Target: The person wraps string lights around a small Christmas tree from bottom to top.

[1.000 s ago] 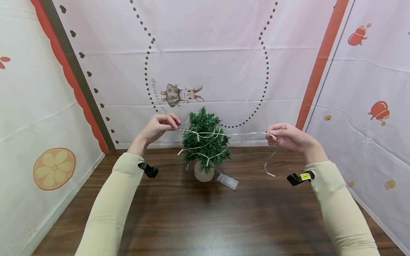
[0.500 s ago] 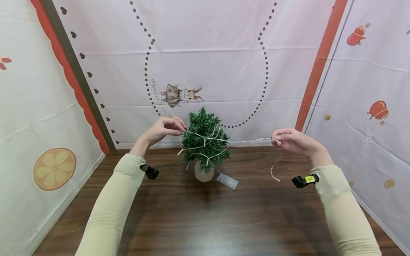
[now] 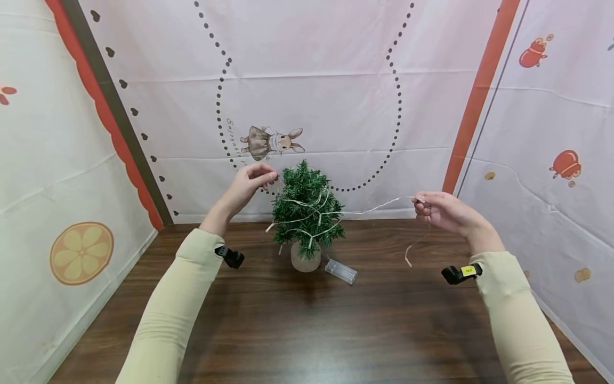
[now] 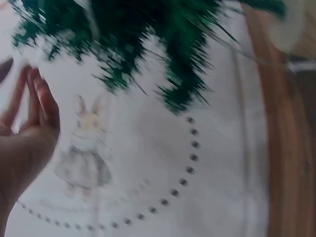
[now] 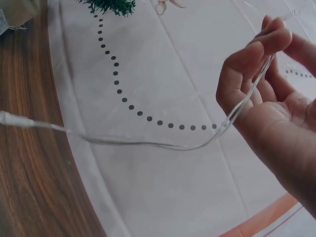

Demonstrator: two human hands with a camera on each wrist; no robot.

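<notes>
A small green artificial Christmas tree [image 3: 303, 181] stands upright in a pale round base [image 3: 306, 260]. A clear-wired string of fairy lights [image 5: 173, 146] loops across the tree's front, with small white bulbs along it. My left hand [image 3: 249, 184] is raised beside the upper left of the tree; in the left wrist view its thumb and fingers are apart, and nothing shows between them. My right hand [image 3: 446, 216], out to the right, pinches the wire between thumb and fingertips. From it one stretch runs back to the tree, and a loose end with a bulb [image 5: 15, 119] dangles below.
A clear battery box [image 3: 341, 271] lies on the dark wooden table [image 3: 307, 325], right of the tree base. Printed cloth [image 3: 312, 106] hangs behind the tree and on both sides. Each wrist wears a small black camera [image 3: 232, 258].
The left hand has let go of the wire and risen a little beside the tree. The right hand has drifted right with the wire, whose front stretch now sags lower across the tree.
</notes>
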